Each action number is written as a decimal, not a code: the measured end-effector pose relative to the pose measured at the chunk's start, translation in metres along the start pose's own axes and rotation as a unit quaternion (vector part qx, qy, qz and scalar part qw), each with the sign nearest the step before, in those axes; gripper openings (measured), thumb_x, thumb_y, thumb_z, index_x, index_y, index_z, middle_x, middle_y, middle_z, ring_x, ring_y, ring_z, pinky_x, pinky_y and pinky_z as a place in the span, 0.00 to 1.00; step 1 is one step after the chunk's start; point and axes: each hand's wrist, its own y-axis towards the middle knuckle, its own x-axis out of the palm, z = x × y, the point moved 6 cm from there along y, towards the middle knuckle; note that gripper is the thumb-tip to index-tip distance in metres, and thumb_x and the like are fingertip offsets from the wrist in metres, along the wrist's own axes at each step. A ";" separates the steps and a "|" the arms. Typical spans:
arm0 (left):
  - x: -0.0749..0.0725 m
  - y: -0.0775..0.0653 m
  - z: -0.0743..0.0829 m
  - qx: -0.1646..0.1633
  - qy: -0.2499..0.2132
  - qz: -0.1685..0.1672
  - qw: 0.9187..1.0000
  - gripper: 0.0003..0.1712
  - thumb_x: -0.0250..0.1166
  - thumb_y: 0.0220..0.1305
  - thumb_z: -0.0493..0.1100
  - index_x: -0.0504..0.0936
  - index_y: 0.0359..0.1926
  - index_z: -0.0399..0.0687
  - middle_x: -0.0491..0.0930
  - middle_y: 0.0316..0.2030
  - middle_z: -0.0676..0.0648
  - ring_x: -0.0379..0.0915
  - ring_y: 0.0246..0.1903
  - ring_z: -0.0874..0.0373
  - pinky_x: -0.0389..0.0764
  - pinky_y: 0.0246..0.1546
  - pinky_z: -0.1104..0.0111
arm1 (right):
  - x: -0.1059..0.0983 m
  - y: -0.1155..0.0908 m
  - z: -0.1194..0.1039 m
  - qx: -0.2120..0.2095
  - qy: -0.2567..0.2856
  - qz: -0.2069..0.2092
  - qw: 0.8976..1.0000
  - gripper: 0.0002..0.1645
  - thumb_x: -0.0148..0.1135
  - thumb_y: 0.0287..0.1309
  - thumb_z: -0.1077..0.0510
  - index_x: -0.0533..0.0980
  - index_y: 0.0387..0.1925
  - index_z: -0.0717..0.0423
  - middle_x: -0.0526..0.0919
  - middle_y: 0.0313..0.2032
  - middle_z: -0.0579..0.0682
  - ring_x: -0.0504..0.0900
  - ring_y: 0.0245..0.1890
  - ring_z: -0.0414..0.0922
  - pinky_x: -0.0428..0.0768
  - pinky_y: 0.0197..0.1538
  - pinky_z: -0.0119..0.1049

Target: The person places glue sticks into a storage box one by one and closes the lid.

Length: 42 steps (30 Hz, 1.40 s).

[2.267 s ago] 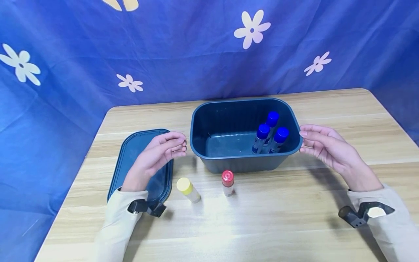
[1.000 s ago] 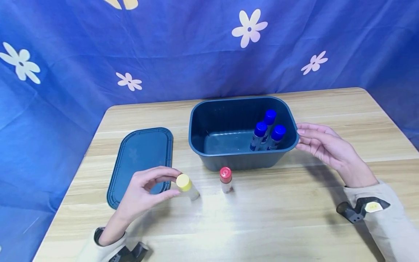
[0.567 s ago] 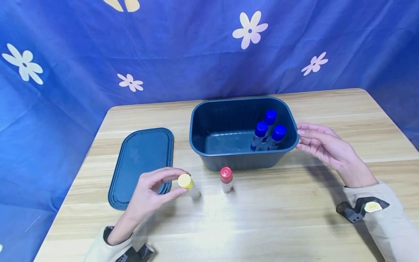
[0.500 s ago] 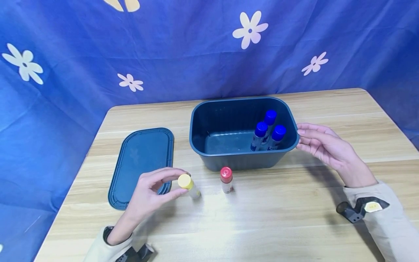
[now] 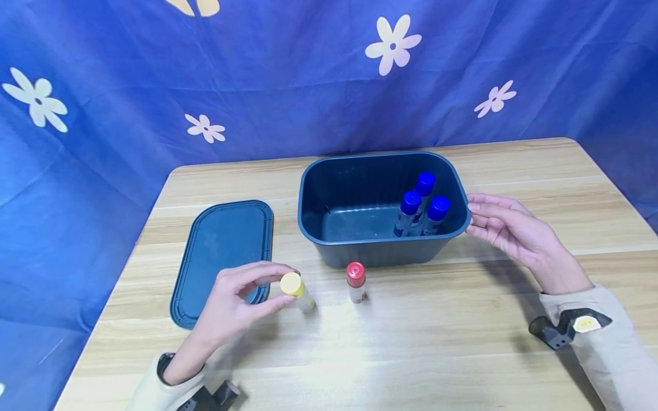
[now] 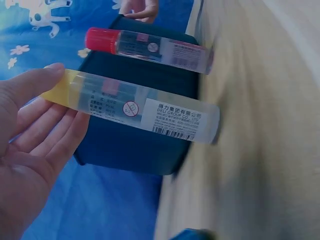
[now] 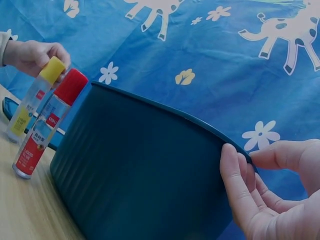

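Three blue-capped tubes (image 5: 406,216) were gathered at the right end of the lidless teal box (image 5: 377,254), but all attention was drawn to the yellow-capped glue tube (image 5: 305,301), placed in front of the box, toward its left end! Its cap was pinched between the thumb and fingers of the left hand (image 5: 239,291), while its base, by the right wrist view, appeared to be supported by the table (image 5: 437,342). Over at the box's right end, the rim was gripped by the right hand (image 5: 509,225), seemingly for steadying. So the grasp itself was judged to be the step in hand, with no clear lift to be seen. Just to the right, the red-capped glue tube (image 5: 356,282) was left upright and untouched; the flat lid (image 5: 221,245) was laid out on the left. Next, it was judged, a raise above the rim was called for, then a move over the box's opening, with the red-capped neighbour to be avoided and the pinch to be kept firm.
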 end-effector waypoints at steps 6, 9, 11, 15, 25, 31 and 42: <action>-0.006 0.018 0.017 0.018 0.011 -0.003 1.000 0.25 0.73 0.41 0.20 0.83 0.44 0.35 0.84 0.41 0.44 0.81 0.43 0.59 0.82 0.45 0.67 | -0.001 -0.001 0.000 -0.005 0.008 -0.002 1.000 0.20 0.37 0.71 0.74 0.75 0.52 0.73 0.82 0.48 0.65 0.83 0.49 0.54 0.81 0.51 0.42; -0.008 0.025 0.026 0.035 0.016 -0.007 0.999 0.26 0.74 0.40 0.20 0.83 0.45 0.34 0.84 0.41 0.43 0.82 0.42 0.59 0.82 0.44 0.67 | -0.001 -0.001 0.000 -0.002 0.008 0.000 1.000 0.19 0.37 0.71 0.74 0.75 0.51 0.73 0.82 0.48 0.65 0.83 0.49 0.54 0.81 0.51 0.42; -0.009 0.028 0.030 0.038 0.023 -0.008 0.999 0.26 0.74 0.40 0.20 0.83 0.45 0.35 0.84 0.40 0.44 0.83 0.41 0.59 0.82 0.44 0.67 | -0.001 0.000 0.000 0.000 0.008 0.004 1.000 0.19 0.37 0.71 0.74 0.75 0.51 0.73 0.82 0.48 0.65 0.83 0.48 0.54 0.81 0.51 0.43; -0.010 0.036 0.036 0.033 0.038 -0.007 0.999 0.25 0.74 0.41 0.21 0.83 0.44 0.35 0.84 0.40 0.44 0.83 0.40 0.59 0.82 0.44 0.68 | -0.002 0.000 0.000 0.003 0.002 0.012 1.000 0.19 0.38 0.71 0.74 0.75 0.51 0.73 0.82 0.47 0.65 0.83 0.47 0.54 0.81 0.51 0.42; -0.020 0.048 0.051 0.055 0.005 0.007 0.998 0.24 0.73 0.42 0.20 0.83 0.45 0.33 0.84 0.40 0.44 0.83 0.40 0.58 0.82 0.44 0.68 | -0.003 0.001 0.002 0.005 -0.014 0.041 0.999 0.19 0.39 0.70 0.74 0.76 0.49 0.72 0.83 0.45 0.63 0.84 0.44 0.52 0.82 0.49 0.41; -0.027 0.060 0.067 0.087 -0.032 0.027 0.995 0.19 0.73 0.48 0.25 0.82 0.44 0.29 0.85 0.40 0.44 0.84 0.39 0.56 0.82 0.43 0.69 | -0.003 0.000 0.002 0.006 -0.015 0.050 0.999 0.18 0.39 0.70 0.74 0.76 0.49 0.72 0.83 0.44 0.63 0.84 0.44 0.52 0.83 0.48 0.41; -0.026 0.087 0.090 0.103 -0.070 0.019 0.992 0.22 0.68 0.43 0.16 0.80 0.44 0.24 0.84 0.38 0.36 0.84 0.36 0.51 0.83 0.39 0.67 | -0.002 0.000 0.001 0.001 -0.009 0.031 0.999 0.19 0.38 0.70 0.74 0.76 0.50 0.72 0.83 0.46 0.64 0.84 0.45 0.53 0.82 0.49 0.41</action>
